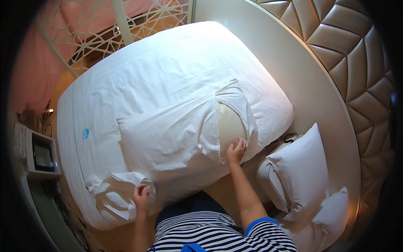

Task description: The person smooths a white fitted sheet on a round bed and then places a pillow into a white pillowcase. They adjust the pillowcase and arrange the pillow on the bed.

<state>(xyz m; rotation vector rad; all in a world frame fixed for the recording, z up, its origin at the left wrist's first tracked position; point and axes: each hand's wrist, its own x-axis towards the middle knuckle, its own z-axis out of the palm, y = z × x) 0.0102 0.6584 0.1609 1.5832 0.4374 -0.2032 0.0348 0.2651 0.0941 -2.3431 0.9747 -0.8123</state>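
Observation:
A pillow in a white pillowcase (170, 135) lies on the bed's white sheet (176, 63). At its right end the case gapes, and the cream pillow inside (229, 126) shows. My right hand (236, 152) is at the lower edge of this opening, fingers bent; whether it pinches the cloth I cannot tell. Near the bed's lower left edge, a crumpled white cloth (118, 192), perhaps another pillowcase, lies bunched. My left hand (141, 192) is at its right end with curled fingers; its grip is not clear.
At the right, white pillows (303, 170) are stacked on a nightstand (272, 182) and beside it. Behind the bed's right side runs a pale curved ledge (315, 82) below a padded brown wall (359, 63). A lattice screen (122, 22) stands beyond the bed; a white cabinet (30, 157) is at the left.

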